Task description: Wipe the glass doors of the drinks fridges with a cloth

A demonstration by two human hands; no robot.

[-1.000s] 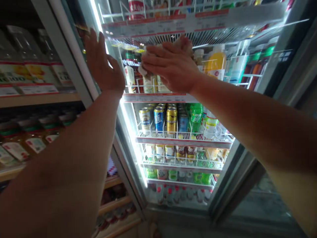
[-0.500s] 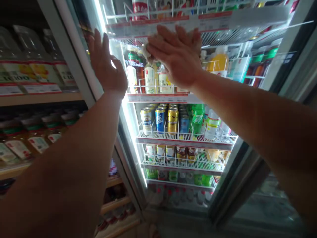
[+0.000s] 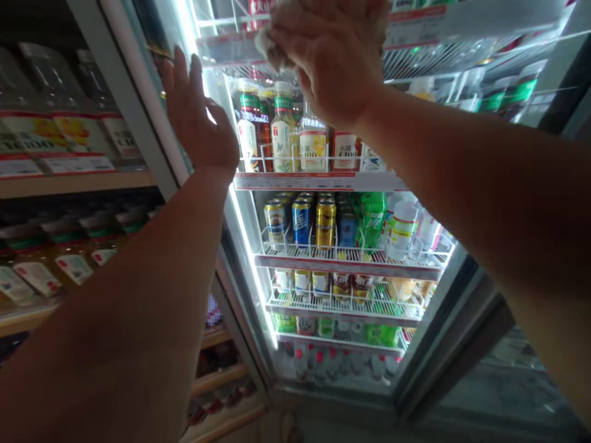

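Note:
My right hand (image 3: 330, 58) presses a crumpled pale cloth (image 3: 266, 44) flat against the glass door (image 3: 429, 203) of a lit drinks fridge, high up near the top shelf. The cloth shows only at my fingertips; the rest is under my palm. My left hand (image 3: 198, 120) lies open, fingers up, on the door's left frame (image 3: 138, 98). Behind the glass stand bottles (image 3: 284, 129) on the upper shelf and cans (image 3: 300, 218) on the shelf below.
To the left, wooden shelves (image 3: 69, 181) carry rows of bottled drinks. Lower fridge racks hold cups, green bottles and water bottles (image 3: 323, 363). A second glass door (image 3: 508, 369) stands at the right.
My right hand has slid the cloth up the glass, from in front of the bottle shelf to the top shelf's level. My left hand has stayed on the frame.

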